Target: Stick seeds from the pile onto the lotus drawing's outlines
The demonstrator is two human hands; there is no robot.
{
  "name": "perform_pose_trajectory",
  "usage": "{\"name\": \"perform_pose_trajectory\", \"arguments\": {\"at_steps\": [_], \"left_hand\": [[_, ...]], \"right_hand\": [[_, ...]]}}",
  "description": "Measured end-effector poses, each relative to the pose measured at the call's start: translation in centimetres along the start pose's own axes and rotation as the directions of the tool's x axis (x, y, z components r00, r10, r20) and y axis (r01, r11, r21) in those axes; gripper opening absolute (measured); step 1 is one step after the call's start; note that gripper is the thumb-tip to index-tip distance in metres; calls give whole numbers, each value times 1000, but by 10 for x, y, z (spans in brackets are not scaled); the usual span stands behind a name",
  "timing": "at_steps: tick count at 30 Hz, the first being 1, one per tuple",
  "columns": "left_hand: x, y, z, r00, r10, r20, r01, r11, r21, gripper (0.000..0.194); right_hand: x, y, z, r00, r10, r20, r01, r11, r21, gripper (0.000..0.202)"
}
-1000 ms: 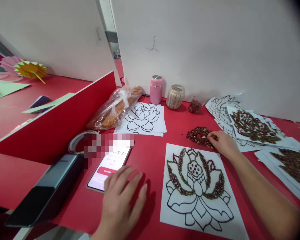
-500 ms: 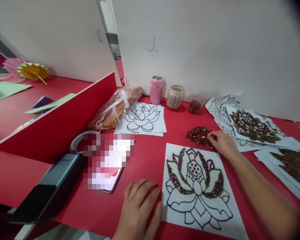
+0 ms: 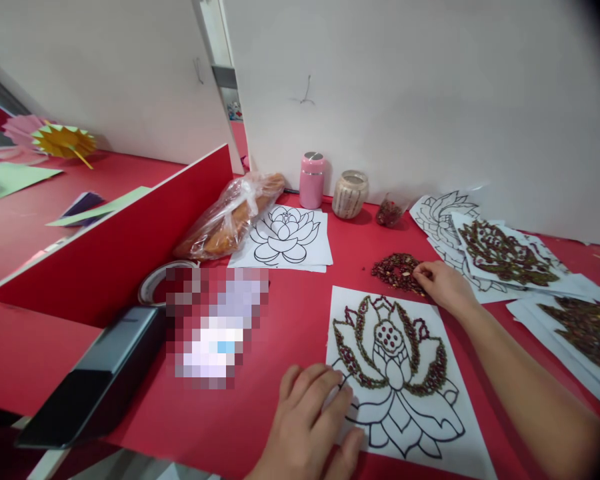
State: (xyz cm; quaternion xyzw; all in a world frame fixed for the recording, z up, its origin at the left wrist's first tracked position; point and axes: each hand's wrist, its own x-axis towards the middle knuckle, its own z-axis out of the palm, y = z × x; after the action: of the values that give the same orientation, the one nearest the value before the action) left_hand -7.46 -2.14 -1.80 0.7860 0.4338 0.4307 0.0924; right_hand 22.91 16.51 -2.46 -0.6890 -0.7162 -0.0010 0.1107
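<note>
A white sheet with a lotus line drawing (image 3: 395,427) lies flat in front of me. Its upper petals are lined with green and dark red beans, and red beans dot the seed pod. My left hand (image 3: 313,417) rests open over the sheet's left edge, fingers spread loosely. My right hand (image 3: 443,283) is at the right side of a small pile of dark red beans (image 3: 397,270) beyond the sheet. Thumb and forefinger are pinched together there; whatever is between them is too small to make out.
Bean-covered pictures (image 3: 510,253) lie at right. A bag of beans (image 3: 390,210), a ribbed jar (image 3: 350,193) and a pink flask (image 3: 312,180) stand at the back. Left are another lotus sheet (image 3: 290,237), bagged bread (image 3: 235,217), a tape roll (image 3: 147,283) and a dark box (image 3: 97,373).
My left hand has moved right, from beside the lotus sheet onto its left edge. The phone's blurred screen looks different. My right hand stays at the bean pile.
</note>
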Motion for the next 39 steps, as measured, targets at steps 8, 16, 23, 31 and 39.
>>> {"name": "perform_pose_trajectory", "arguments": {"at_steps": [8, 16, 23, 31, 39], "left_hand": [[5, -15, -30, 999, -34, 19, 30, 982, 189, 28], [-18, -61, -80, 980, -139, -144, 199, 745, 636, 30], [-29, -69, -82, 967, -241, -87, 229, 659, 716, 32], [-25, -66, -80, 964, -252, -85, 229, 627, 745, 32], [-25, -69, -80, 965, -255, -67, 213, 604, 768, 34]], "right_hand": [[1, 1, 1, 1000, -8, 1, 8, 1000, 0, 18], [0, 2, 3, 1000, -12, -9, 12, 1000, -5, 19], [-1, 2, 2, 1000, -12, -18, 12, 1000, -9, 19], [-1, 1, 3, 1000, -2, -29, 2, 1000, -5, 20], [-1, 4, 5, 1000, -11, -18, 11, 1000, 4, 20]]}}
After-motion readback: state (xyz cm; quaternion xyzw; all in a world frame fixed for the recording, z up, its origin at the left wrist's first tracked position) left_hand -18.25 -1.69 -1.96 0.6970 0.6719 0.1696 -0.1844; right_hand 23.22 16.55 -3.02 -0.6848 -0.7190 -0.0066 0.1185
